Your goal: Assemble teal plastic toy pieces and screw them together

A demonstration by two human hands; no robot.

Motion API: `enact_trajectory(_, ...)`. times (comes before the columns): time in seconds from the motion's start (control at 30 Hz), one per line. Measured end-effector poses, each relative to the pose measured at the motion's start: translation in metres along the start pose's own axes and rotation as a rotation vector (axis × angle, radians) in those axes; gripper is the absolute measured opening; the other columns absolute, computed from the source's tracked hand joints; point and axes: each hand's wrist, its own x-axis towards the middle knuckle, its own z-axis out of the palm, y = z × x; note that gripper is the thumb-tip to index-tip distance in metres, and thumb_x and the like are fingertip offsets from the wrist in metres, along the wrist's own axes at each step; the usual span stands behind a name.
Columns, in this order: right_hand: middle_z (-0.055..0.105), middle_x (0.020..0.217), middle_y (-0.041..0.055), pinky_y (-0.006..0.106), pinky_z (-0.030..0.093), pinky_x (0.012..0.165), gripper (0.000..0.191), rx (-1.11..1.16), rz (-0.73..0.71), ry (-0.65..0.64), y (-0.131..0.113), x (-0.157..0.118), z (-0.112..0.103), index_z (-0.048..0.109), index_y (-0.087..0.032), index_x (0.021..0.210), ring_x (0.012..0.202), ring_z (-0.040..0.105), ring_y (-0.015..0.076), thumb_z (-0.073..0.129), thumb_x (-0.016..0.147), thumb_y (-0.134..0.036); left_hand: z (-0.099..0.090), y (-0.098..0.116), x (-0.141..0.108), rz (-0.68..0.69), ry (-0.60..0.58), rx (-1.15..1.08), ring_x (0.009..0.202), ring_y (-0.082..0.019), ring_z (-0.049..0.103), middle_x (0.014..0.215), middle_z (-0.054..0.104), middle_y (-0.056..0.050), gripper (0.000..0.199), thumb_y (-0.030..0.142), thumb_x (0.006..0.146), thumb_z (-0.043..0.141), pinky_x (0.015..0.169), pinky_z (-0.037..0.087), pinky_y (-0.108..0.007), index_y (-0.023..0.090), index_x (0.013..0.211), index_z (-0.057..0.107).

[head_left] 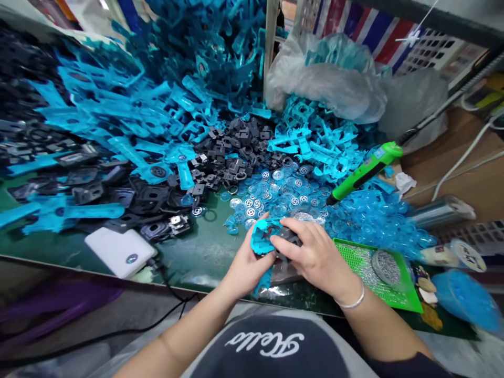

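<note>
The person's left hand [252,262] is closed around a bright-blue translucent plastic part [258,241], with a rounded, hollow-looking upper end and a strip reaching below the fingers. The right hand [317,252] is clamped on a dark grey plastic piece [292,237] against its right side; where the two meet is hidden by fingers. Both are held over the near edge of a glossy dark-green tabletop [205,241]. Beyond lie heaped blue plastic frames [114,100], small black plastic blocks [232,152] and clear-blue discs with silver emblems [271,194]. A green-and-black power screwdriver [364,173] slants above a bright-green perforated tray [409,291] of metal screws [364,270]. Behind, cloudy plastic bags [334,84] sit near a striped cloth [362,26].
</note>
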Motion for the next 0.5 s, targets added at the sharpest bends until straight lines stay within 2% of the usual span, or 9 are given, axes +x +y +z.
enact_trajectory(0.07,0.050,0.145,0.0115,0.052,0.054,0.098,0.049,0.020,0.005,-0.029,0.001,-0.002,0.000,0.051,-0.033,0.141,0.121,0.057,0.0289,0.051,0.098,-0.011,-0.003,0.000,-0.003,-0.009,-0.039,-0.029,0.132,-0.032,0.059,0.147,0.060,-0.011,0.089,0.030,0.078,0.084,0.107,0.050,-0.041,0.028,0.156,0.041)
enact_trajectory(0.13,0.046,0.146,0.0131,0.055,0.052,0.105,0.052,0.077,0.003,-0.028,0.001,-0.003,-0.001,0.049,-0.031,0.144,0.128,0.052,0.0309,0.054,0.096,-0.011,-0.006,-0.001,-0.004,-0.047,-0.126,-0.108,0.131,-0.034,0.059,0.152,0.056,-0.010,0.091,0.031,0.076,0.086,0.104,0.053,-0.042,0.032,0.156,0.042)
enact_trajectory(0.23,0.038,0.151,0.0127,0.058,0.047,0.113,0.056,0.184,0.023,0.009,-0.003,-0.006,0.001,0.048,-0.031,0.146,0.139,0.044,0.0333,0.060,0.094,-0.015,-0.004,-0.004,-0.004,-0.161,-0.179,-0.304,0.121,-0.036,0.065,0.149,0.058,-0.012,0.075,0.056,0.083,0.075,0.091,0.060,-0.046,0.031,0.149,0.052)
enact_trajectory(0.3,0.033,0.155,0.0118,0.061,0.045,0.115,0.057,0.251,0.099,0.056,-0.009,-0.009,0.007,0.048,-0.034,0.147,0.143,0.041,0.0352,0.063,0.093,-0.022,0.000,-0.006,-0.003,-0.187,-0.104,-0.365,0.114,-0.036,0.068,0.136,0.068,-0.014,0.073,0.071,0.084,0.065,0.088,0.060,-0.046,0.023,0.140,0.062)
enact_trajectory(0.37,0.033,0.154,0.0118,0.061,0.047,0.114,0.057,0.299,0.221,0.141,-0.016,-0.012,0.015,0.046,-0.036,0.148,0.143,0.043,0.0349,0.063,0.095,-0.027,0.005,-0.009,0.000,-0.157,-0.015,-0.337,0.109,-0.034,0.070,0.119,0.075,-0.014,0.073,0.074,0.081,0.067,0.085,0.060,-0.043,0.019,0.130,0.068)
enact_trajectory(0.5,0.045,0.145,0.0149,0.056,0.055,0.108,0.072,0.374,0.479,0.436,-0.029,-0.014,0.029,0.032,-0.033,0.155,0.133,0.054,0.0314,0.068,0.093,-0.029,0.005,-0.016,0.006,-0.035,0.091,-0.158,0.087,-0.027,0.071,0.099,0.078,-0.009,0.067,0.074,0.080,0.069,0.071,0.058,-0.034,0.018,0.115,0.073)
